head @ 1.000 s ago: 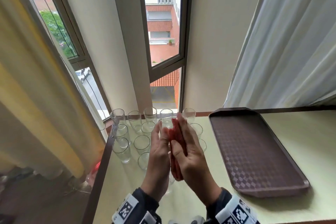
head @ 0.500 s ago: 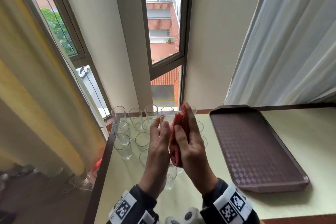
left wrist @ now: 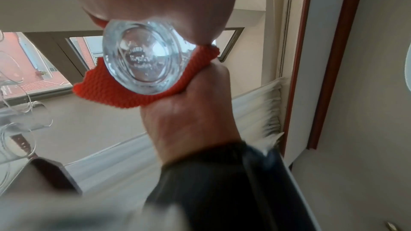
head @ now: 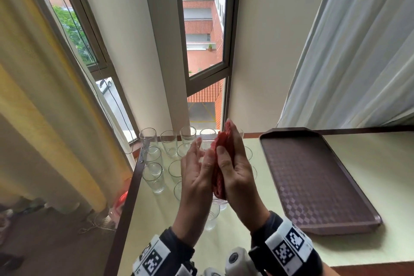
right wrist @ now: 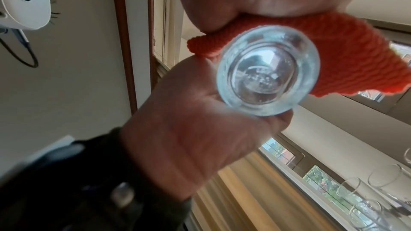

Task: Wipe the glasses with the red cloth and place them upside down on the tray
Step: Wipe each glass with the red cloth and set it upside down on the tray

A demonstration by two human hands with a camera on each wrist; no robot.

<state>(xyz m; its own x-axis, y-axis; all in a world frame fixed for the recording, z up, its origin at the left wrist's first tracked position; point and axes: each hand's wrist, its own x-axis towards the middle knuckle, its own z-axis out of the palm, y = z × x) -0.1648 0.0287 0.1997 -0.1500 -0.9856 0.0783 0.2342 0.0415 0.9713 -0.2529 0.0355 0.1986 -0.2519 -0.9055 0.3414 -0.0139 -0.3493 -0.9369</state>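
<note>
The brown tray (head: 313, 177) lay on the pale table (head: 369, 163) to the right of the hands, its raised rim running close to the table's far edge and its near corner short of the front edge, with bare tabletop between it and the hands. To the left, a cluster of upright glasses (head: 154, 177) stood right up to the dark left edge of the table, beside the window and the yellow curtain (head: 44, 119). Above the table's middle, both hands were raised with one glass (left wrist: 144, 59) between them, its thick base toward the wrists. The left hand (head: 197, 177) held its fingers nearly straight and together, laid flat along the bare side of the glass. The right hand (head: 235, 175) pressed the red cloth (head: 220, 163) against the other side, fingers long and close together over the fabric and thumb set on the cloth's near face. In the right wrist view the cloth (right wrist: 333, 59) wrapped partway round the glass (right wrist: 266, 73), leaving the base uncovered. How far the cloth reached toward the rim could not be told.
</note>
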